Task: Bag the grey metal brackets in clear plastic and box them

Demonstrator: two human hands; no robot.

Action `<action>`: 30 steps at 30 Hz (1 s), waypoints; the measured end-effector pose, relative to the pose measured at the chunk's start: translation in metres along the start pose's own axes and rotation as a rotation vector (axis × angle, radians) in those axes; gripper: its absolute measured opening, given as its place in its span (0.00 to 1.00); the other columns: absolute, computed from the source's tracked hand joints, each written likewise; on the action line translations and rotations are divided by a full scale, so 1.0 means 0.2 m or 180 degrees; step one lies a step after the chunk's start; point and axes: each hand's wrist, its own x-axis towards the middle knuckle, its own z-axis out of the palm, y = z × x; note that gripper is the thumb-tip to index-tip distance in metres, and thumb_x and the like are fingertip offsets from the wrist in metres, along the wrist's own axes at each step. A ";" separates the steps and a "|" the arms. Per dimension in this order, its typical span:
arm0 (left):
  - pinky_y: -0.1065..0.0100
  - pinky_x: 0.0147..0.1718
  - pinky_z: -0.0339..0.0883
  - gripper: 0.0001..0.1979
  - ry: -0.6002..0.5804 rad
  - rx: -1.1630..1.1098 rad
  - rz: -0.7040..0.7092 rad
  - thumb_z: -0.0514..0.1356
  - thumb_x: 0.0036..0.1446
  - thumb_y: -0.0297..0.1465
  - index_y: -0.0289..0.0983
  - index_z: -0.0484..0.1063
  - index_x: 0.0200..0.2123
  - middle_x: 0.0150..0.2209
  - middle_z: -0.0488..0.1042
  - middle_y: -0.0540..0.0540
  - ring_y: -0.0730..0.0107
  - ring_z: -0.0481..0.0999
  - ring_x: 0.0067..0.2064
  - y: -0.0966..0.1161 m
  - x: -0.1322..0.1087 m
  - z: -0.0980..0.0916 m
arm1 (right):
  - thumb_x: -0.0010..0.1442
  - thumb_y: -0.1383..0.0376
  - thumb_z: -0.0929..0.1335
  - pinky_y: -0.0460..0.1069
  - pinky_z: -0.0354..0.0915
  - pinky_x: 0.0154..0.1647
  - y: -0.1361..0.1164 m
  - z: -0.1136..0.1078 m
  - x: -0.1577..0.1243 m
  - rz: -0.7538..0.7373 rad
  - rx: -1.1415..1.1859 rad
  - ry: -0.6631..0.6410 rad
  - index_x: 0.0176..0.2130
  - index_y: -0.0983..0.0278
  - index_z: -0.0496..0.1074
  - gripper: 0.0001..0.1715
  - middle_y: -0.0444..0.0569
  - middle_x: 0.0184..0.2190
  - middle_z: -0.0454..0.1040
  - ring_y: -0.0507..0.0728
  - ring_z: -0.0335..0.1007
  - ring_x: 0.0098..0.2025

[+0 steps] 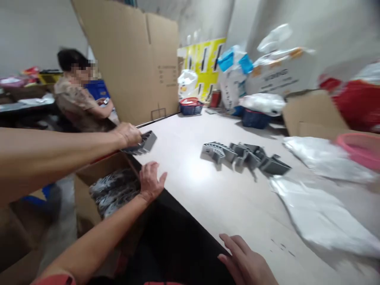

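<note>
My left hand (151,182) rests open at the table's dark edge, right above a cardboard box (89,198) packed with dark striped parts (114,192). My right hand (243,258) lies open at the near edge of the pale table (190,186), holding nothing. A separate bare arm reaches in from the left, and that co-worker's hand (129,134) grips a stack of grey ridged parts (143,143) at the table's far corner. Further along the table, a loose row of similar grey parts (243,156) lies fanned out, away from my hands.
White plastic sheets (323,213) lie on the table's right side, with a pink basin (360,149) beyond them. A seated person (78,95) is at the back left. Blue baskets (191,107), bags and upright cardboard sheets (127,59) stand along the far side.
</note>
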 end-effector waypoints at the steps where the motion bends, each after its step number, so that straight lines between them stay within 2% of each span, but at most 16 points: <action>1: 0.57 0.48 0.58 0.15 -0.0223 -0.0186 0.0306 0.54 0.49 0.36 0.34 0.68 0.39 0.43 0.67 0.38 0.56 0.64 0.47 0.13 -0.03 0.01 | 0.61 0.66 0.55 0.43 0.65 0.14 0.02 -0.03 -0.08 0.0066 -0.0238 0.0071 0.46 0.63 0.59 0.13 0.50 0.28 0.71 0.51 0.68 0.17; 4: 0.59 0.46 0.60 0.11 -0.0851 -0.0652 0.0990 0.54 0.50 0.34 0.35 0.69 0.36 0.40 0.69 0.40 0.59 0.66 0.44 0.47 -0.10 0.03 | 0.61 0.64 0.56 0.45 0.68 0.19 0.07 -0.12 -0.29 0.0160 -0.0793 0.0212 0.45 0.64 0.62 0.14 0.54 0.31 0.72 0.53 0.71 0.21; 6: 0.59 0.44 0.61 0.10 -0.1148 -0.0938 0.1468 0.54 0.50 0.33 0.35 0.69 0.35 0.39 0.69 0.40 0.60 0.67 0.43 0.65 -0.13 0.05 | 0.59 0.61 0.58 0.47 0.70 0.23 0.10 -0.17 -0.41 0.0094 -0.1148 0.0250 0.45 0.64 0.64 0.17 0.57 0.34 0.73 0.56 0.73 0.27; 8: 0.59 0.44 0.61 0.10 -0.1381 -0.1163 0.1901 0.54 0.51 0.32 0.35 0.69 0.35 0.40 0.70 0.40 0.61 0.67 0.42 0.78 -0.15 0.08 | 0.56 0.62 0.60 0.50 0.71 0.26 0.13 -0.21 -0.49 0.0035 -0.1463 0.0148 0.46 0.63 0.65 0.17 0.57 0.36 0.73 0.58 0.73 0.30; 10: 0.59 0.43 0.62 0.09 -0.1543 -0.1291 0.2099 0.53 0.51 0.31 0.36 0.69 0.35 0.39 0.70 0.41 0.61 0.67 0.42 0.86 -0.17 0.10 | 0.55 0.67 0.60 0.50 0.70 0.28 0.14 -0.24 -0.54 0.0081 -0.1656 -0.0008 0.46 0.62 0.65 0.18 0.56 0.37 0.74 0.58 0.72 0.31; 14: 0.59 0.40 0.63 0.09 -0.1705 -0.1358 0.2263 0.54 0.49 0.28 0.34 0.68 0.35 0.38 0.69 0.41 0.61 0.67 0.40 0.93 -0.19 0.18 | 0.57 0.72 0.56 0.52 0.68 0.33 0.15 -0.25 -0.55 0.0065 -0.1920 -0.0055 0.46 0.66 0.66 0.19 0.55 0.37 0.74 0.58 0.72 0.35; 21: 0.57 0.38 0.62 0.08 -0.2020 -0.1373 0.2675 0.56 0.47 0.29 0.34 0.68 0.33 0.41 0.68 0.39 0.58 0.65 0.42 1.00 -0.19 0.32 | 0.59 0.70 0.56 0.54 0.63 0.40 0.14 -0.24 -0.54 0.0265 -0.1861 -0.0162 0.48 0.66 0.64 0.19 0.55 0.40 0.73 0.58 0.69 0.39; 26: 0.56 0.42 0.61 0.09 -0.2140 -0.1539 0.2685 0.57 0.48 0.31 0.34 0.67 0.35 0.42 0.67 0.39 0.59 0.64 0.43 0.99 -0.20 0.32 | 0.58 0.67 0.58 0.54 0.62 0.41 0.13 -0.24 -0.53 0.0577 -0.1716 -0.0413 0.49 0.64 0.63 0.19 0.56 0.42 0.71 0.58 0.67 0.42; 30: 0.56 0.45 0.59 0.06 -0.2018 -0.1744 0.2687 0.56 0.50 0.30 0.35 0.66 0.33 0.41 0.67 0.41 0.60 0.64 0.43 0.95 -0.22 0.31 | 0.58 0.66 0.59 0.54 0.62 0.39 0.10 -0.24 -0.50 0.0806 -0.1549 -0.0548 0.49 0.65 0.63 0.19 0.57 0.42 0.69 0.58 0.66 0.40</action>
